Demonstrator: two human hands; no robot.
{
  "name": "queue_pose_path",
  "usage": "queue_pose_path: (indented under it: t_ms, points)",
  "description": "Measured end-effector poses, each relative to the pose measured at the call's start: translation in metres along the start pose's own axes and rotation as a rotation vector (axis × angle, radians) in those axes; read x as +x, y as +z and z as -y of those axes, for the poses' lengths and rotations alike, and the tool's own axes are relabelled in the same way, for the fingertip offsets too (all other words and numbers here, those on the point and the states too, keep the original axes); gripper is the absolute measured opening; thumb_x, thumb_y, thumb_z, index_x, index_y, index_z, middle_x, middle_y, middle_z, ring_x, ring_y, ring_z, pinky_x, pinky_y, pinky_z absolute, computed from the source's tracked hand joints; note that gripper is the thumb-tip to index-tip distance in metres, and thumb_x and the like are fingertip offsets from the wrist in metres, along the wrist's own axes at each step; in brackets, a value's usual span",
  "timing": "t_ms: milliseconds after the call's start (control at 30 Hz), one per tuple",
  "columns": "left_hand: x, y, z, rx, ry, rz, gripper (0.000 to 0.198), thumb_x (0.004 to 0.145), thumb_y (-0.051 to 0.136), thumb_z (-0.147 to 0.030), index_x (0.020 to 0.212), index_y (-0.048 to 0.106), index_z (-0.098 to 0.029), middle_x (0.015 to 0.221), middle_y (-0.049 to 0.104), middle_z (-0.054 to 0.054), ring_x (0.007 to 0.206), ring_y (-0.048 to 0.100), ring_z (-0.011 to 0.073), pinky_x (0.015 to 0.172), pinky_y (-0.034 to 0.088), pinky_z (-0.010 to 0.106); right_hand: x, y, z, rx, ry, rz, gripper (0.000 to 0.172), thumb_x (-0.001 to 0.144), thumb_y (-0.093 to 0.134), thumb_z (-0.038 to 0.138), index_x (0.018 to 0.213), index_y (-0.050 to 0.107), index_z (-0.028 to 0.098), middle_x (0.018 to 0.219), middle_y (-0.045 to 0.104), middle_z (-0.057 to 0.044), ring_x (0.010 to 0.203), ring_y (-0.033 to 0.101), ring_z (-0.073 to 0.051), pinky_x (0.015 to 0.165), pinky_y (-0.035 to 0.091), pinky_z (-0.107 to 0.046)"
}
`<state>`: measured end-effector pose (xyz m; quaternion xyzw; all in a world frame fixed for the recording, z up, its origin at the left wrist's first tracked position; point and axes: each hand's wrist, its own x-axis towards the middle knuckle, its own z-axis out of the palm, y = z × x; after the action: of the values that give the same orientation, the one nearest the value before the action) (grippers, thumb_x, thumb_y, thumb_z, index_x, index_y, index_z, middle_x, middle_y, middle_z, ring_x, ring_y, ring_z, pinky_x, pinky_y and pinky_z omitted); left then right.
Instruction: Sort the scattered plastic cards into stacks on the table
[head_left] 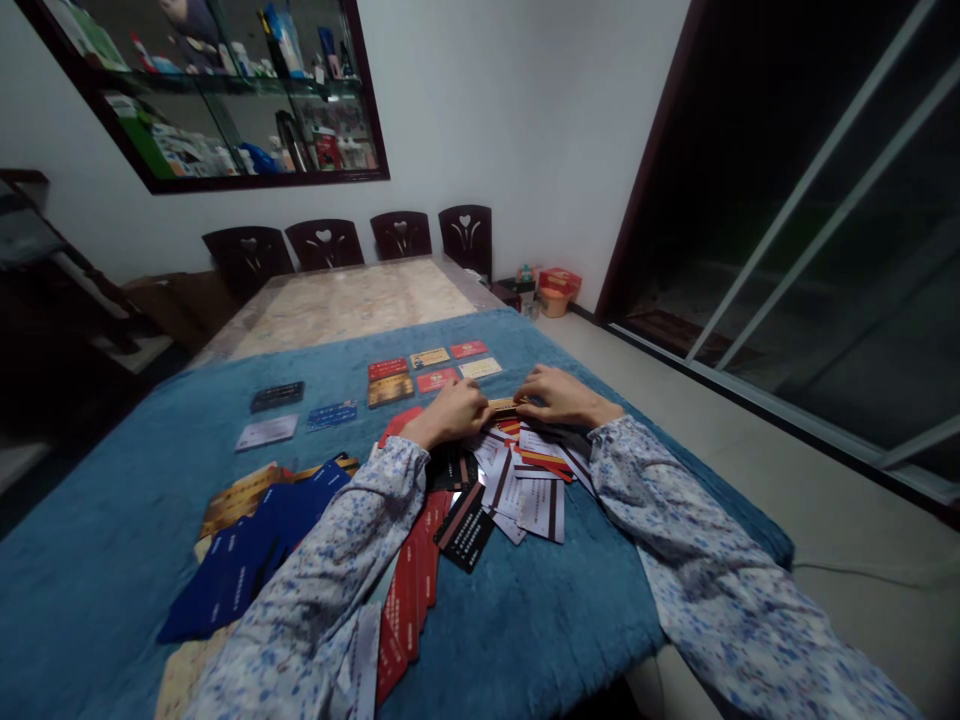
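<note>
My left hand [456,410] and my right hand [561,396] face each other over the far side of a loose card heap. Between their fingertips is a gold card [502,408], gripped from both ends; whether it is one card or a small stack I cannot tell. Right below lie white cards with dark stripes [544,508], black cards [466,528] and some red-and-yellow ones [545,462]. Fanned red cards [409,600] run beneath my left forearm, which partly hides them. To the left, blue cards [251,555] overlap gold cards [244,497].
Beyond my hands, sorted cards lie in rows, among them a gold stack [390,389] and a red card [469,349]. Further left are a black stack [277,396], a white card [267,432] and a blue card [332,415]. A blue cloth [555,610] covers the table's near part.
</note>
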<state>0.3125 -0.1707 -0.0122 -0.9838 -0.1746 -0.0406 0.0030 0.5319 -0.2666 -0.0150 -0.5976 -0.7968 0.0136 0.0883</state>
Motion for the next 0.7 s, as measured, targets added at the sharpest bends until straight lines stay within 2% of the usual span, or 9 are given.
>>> queue_pose_path:
  t_ms: [100,200,433,700]
  points:
    - [0.0007,0.0026,0.0035,0.008,0.052,-0.053,0.038,0.102,0.046,-0.026,0.082,0.076,-0.015,0.092,0.073,0.013,0.092,0.066,0.0221,0.087,0.048,0.035,-0.0002,0.0007,0.0002,-0.005,-0.011,-0.026,0.027,0.096,0.059,0.031,0.107,0.081,0.020,0.100,0.078,-0.010,0.097,0.057,-0.025,0.083,0.042,-0.035]
    - [0.0029,0.0044,0.0056,0.032,0.087,-0.085,0.037,0.102,0.046,-0.022,0.082,0.075,-0.014,0.090,0.074,0.013,0.085,0.067,0.0194,0.085,0.048,0.032,0.0009,0.0018,-0.0004,-0.019,-0.030,-0.063,0.026,0.095,0.058,0.025,0.106,0.081,0.020,0.096,0.077,-0.011,0.097,0.058,-0.025,0.082,0.042,-0.033]
    - [0.0042,0.0041,0.0040,0.068,0.110,-0.091,0.027,0.098,0.050,-0.013,0.085,0.074,-0.014,0.089,0.075,0.011,0.085,0.067,0.0190,0.083,0.049,0.030,0.0048,0.0076,-0.0031,-0.050,-0.024,-0.114,0.023,0.092,0.058,0.017,0.099,0.080,0.017,0.096,0.077,-0.012,0.097,0.060,-0.024,0.080,0.040,-0.031]
    - [0.0023,0.0054,0.0028,0.029,0.065,-0.132,0.026,0.096,0.048,-0.010,0.093,0.074,-0.012,0.091,0.074,0.013,0.088,0.068,0.0225,0.081,0.053,0.033,0.0062,0.0100,-0.0038,-0.063,0.011,-0.130,0.029,0.087,0.057,0.011,0.104,0.079,0.017,0.098,0.077,-0.011,0.099,0.061,-0.024,0.081,0.040,-0.032]
